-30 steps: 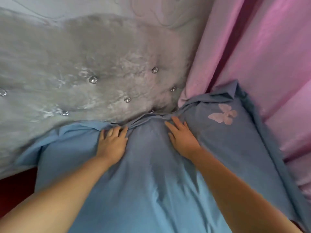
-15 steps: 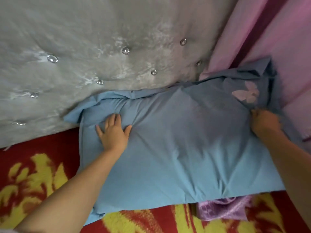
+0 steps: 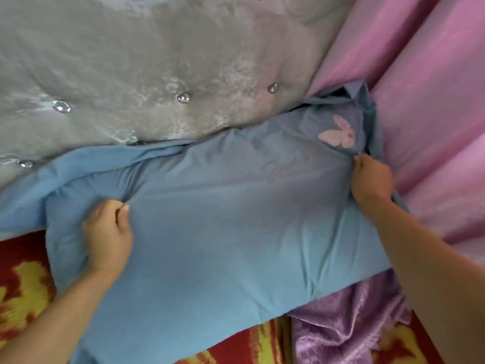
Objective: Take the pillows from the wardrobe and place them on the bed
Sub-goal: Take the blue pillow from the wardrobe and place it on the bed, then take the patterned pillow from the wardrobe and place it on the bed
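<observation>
Our left hand (image 3: 106, 232), flat a moment ago, now pinches the blue pillow (image 3: 223, 232); our right hand (image 3: 371, 179) grips its far corner, squaring it up on the bed (image 3: 23, 285).

Bed (image 3: 21, 279) is seen along the bottom edge, covered by a red and yellow patterned blanket (image 3: 265, 340), visible lower left and bottom centre to lower right. A blue pillow (image 3: 223, 232) is laid directly on it, spanning the middle of the frame, its upper edge pushed against the grey tufted headboard (image 3: 157, 74) filling the upper left. A pink butterfly patch (image 3: 337, 132) is shown at the pillow's upper right. Crumpled purple shiny fabric (image 3: 349, 327) is laid on the blanket lower right, partly tucked under the pillow's lower right corner.
</observation>
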Demonstrator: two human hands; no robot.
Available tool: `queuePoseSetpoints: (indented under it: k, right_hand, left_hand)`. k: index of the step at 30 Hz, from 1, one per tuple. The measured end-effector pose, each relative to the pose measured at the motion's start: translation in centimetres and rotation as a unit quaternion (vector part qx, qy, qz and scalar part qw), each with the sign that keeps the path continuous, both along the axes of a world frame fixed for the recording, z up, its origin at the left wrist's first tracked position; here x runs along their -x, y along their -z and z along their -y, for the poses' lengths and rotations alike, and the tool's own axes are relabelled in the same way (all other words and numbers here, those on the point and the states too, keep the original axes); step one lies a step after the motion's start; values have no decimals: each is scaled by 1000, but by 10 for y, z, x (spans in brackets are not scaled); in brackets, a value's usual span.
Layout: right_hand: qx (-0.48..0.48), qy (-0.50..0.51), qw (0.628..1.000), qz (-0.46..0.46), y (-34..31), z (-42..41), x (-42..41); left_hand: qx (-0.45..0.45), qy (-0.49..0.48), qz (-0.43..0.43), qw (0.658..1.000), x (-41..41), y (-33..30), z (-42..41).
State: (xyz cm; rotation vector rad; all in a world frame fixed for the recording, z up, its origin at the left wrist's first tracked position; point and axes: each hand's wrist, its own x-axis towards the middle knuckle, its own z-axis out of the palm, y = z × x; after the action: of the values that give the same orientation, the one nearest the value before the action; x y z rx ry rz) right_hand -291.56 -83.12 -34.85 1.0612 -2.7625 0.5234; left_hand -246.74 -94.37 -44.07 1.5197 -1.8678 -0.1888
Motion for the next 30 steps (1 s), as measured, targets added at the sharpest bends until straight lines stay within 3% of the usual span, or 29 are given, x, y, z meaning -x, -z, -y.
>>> queuePoseSetpoints:
  k: [7,13,16,19,21,26,30]
  right_hand:
    - [-230,38,970,75,69,24,33]
    - [-258,39,962,79,107,36,35]
    - [-251,-11,964,81,90,18,35]
    - [-133,5,989,70,55,-7,4]
    - [-99,-40,994,33,33,-16,-34]
    - [-168,-158,973,19,-27,-13,-155]
    - [-198,-173,965,3,-91,-13,-244]
  left_hand:
    - [-105,22,174,979,42,28,15]
    - [-112,22,215,970,45,48,19]
    - [-121,13,200,972,42,35,14]
    - [-115,3,174,978,38,8,2]
    - [-119,15,154,981,35,-15,-11]
    - [-93,111,169,975,8,-90,-32]
    - [-77,154,158,972,-49,-156,-27]
